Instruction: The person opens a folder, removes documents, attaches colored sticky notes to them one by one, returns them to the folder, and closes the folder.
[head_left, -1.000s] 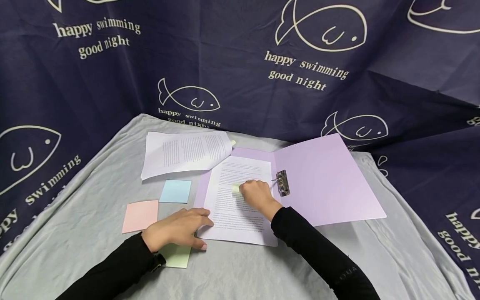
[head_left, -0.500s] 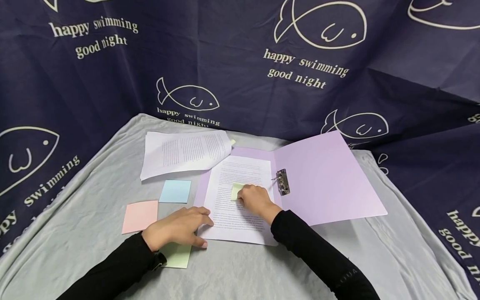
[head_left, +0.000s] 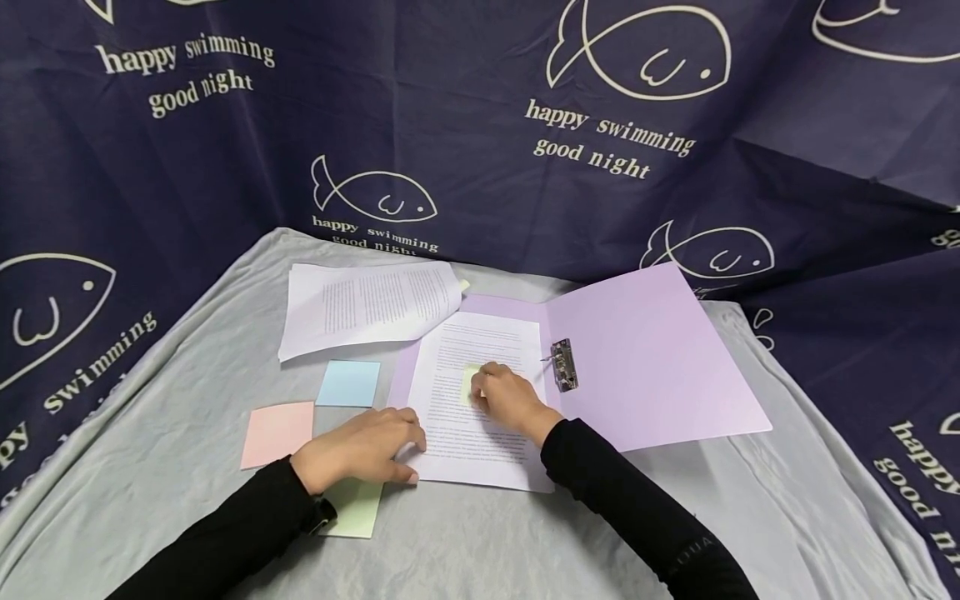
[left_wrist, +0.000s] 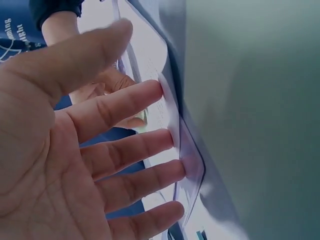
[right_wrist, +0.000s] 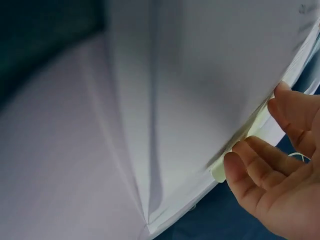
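A dark blue backdrop (head_left: 480, 83), printed with white fish and lettering, hangs at twelve o'clock and round both sides of a table under a grey cloth (head_left: 480, 550). On the cloth lies an open lilac folder (head_left: 652, 367), its cover spread toward three o'clock. A stack (head_left: 367, 304) of printed pages sits at ten o'clock from the sheet (head_left: 442, 417), which lies on the folder's other half. The left hand (head_left: 363, 446), at the sheet's eight o'clock, has its fingers apart, tips at the sheet's edge. The right hand (head_left: 510, 400) is over the sheet's middle, fingers bent; whether they pinch or only press, I cannot tell. The pink pad (head_left: 277, 435) lies just below nine o'clock, the blue pad (head_left: 348, 384) nearer at nine, the green pad (head_left: 356, 510) at eight, partly hidden by the left hand. A metal clip (head_left: 564, 365) sits in the fold toward two o'clock. The pale green note (head_left: 467, 385) is on the sheet's middle, at the right hand's fingertips. Smallest, a pale tab (head_left: 464, 284) juts from the stack's three o'clock end.
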